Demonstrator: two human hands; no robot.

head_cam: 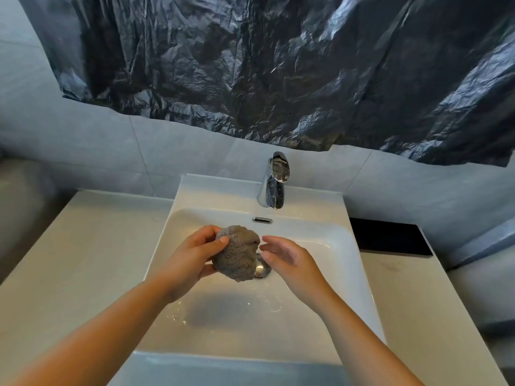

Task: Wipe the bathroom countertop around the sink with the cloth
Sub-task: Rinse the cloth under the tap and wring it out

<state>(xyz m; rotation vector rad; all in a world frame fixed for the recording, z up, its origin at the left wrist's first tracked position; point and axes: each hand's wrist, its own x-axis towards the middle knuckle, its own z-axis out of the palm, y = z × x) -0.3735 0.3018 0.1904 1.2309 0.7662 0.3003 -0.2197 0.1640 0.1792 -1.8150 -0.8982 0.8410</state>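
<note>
both hands are held out over the middle of a white sink, seen from above by the person wearing the camera. left hand is closed around a balled-up grey cloth, thumb on top and fingers curled under its left side, so the cloth hangs in the air above the basin and not on the counter. right hand is loosely open just to the right of the cloth, fingers stretched toward it; whether the fingertips touch the cloth cannot be told, and it grips nothing. under the cloth's right edge, part of a round metal drain shows at the bottom of the sink. a few pale flecks lie on the basin floor near the front. at the back edge of the sink a chrome tap stands upright, with a small oval overflow slot in the basin wall just below it. the pale counter runs along both sides of the sink. on its right back corner, against the wall, lies a flat black panel. grey tiles cover the wall behind, and a crumpled black plastic sheet hangs over the upper wall above the tap.
</note>
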